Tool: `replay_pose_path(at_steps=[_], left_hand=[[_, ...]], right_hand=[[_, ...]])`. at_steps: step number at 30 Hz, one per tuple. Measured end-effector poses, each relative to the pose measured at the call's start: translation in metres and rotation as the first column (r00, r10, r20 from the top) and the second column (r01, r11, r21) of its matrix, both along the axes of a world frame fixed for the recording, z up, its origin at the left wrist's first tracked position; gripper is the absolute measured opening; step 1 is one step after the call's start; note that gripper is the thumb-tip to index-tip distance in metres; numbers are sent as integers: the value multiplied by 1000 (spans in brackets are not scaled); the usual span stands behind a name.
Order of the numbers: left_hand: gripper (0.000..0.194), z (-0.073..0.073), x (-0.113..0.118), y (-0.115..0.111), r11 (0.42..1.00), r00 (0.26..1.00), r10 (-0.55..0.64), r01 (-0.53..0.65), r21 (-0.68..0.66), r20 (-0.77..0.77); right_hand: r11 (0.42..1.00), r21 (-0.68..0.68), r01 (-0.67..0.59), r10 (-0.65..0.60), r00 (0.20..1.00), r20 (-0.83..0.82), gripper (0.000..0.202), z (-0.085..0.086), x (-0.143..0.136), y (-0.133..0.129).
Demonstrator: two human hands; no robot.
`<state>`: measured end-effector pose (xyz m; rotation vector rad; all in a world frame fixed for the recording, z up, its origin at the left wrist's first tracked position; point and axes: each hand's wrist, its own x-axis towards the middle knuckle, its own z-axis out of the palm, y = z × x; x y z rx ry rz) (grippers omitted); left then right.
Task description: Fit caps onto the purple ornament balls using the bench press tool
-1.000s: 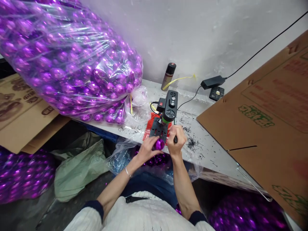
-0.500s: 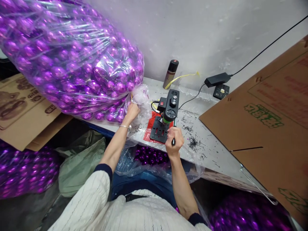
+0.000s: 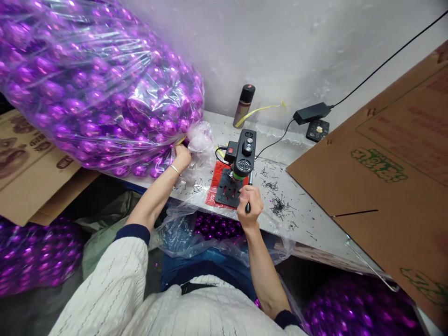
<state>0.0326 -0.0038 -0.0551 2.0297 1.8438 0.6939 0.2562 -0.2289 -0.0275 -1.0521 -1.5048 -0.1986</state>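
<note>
A big clear plastic bag [image 3: 105,98] full of shiny purple balls lies at the upper left. At its gathered mouth my left hand [image 3: 182,157] is closed, beside a yellow tie; what its fingers pinch is too small to make out. My right hand [image 3: 250,203] is wrapped round something black and rod-like, beside the black device. That device [image 3: 246,151], with round vents and a green ring, stands on a slotted black base plate [image 3: 228,189] over a red sheet [image 3: 211,196]. Below the table edge, more purple balls [image 3: 217,226] show in an open plastic bag.
Small black clippings [image 3: 279,206] lie scattered on the white table [image 3: 308,224]. Behind stand a spray can [image 3: 244,105], a yellow strip [image 3: 261,110] and a black power adapter [image 3: 312,113] with its cable. Cardboard boxes rise at the right [image 3: 395,163] and left [image 3: 45,168].
My left hand has shifted slightly left and its wrist has turned, still by the bag's mouth. The whole view has moved a little; my right hand keeps its hold.
</note>
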Motion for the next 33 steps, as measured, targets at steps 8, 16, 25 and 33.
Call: replay_pose_path(at_steps=[8, 16, 25, 33], left_hand=[[67, 16, -12, -13, 887, 903, -364, 263, -380, -226], [43, 3, -7, -34, 939, 977, -208, 212, -272, 44], [47, 6, 8, -63, 943, 761, 105, 129, -307, 641], [30, 10, 25, -136, 902, -46, 336, 303, -308, 941]], right_hand=[[1000, -22, 20, -20, 999, -39, 22, -4, -1, 1], [1000, -15, 4, -4, 998, -64, 22, -3, -3, 2], [1000, 4, 17, -17, 999, -27, 24, 2, -1, 2], [999, -19, 45, -46, 998, -48, 27, 31, 2, 7]])
